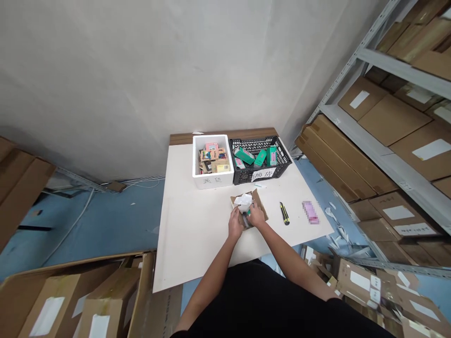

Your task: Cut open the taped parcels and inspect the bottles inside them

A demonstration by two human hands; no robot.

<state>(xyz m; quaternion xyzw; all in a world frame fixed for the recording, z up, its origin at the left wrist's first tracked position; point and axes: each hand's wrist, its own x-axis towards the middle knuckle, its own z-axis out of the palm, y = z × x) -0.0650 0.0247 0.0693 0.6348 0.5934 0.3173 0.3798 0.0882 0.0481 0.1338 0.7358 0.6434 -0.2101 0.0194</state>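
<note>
Both my hands meet over a small opened cardboard box (259, 203) in the middle of the white table (197, 234). My left hand (235, 224) is closed on the box's near left side. My right hand (256, 217) is closed on a small green and grey item (247, 217) beside crumpled white paper (244, 202) that sticks out of the box. What exactly the fingers pinch is too small to make out.
A white foam bin (213, 180) of small colourful boxes and a black crate (262, 171) of green boxes stand at the table's far edge. A yellow-black utility knife (284, 213) and a pink item (310, 211) lie right. Cardboard boxes fill the shelves (387, 159) right and the floor.
</note>
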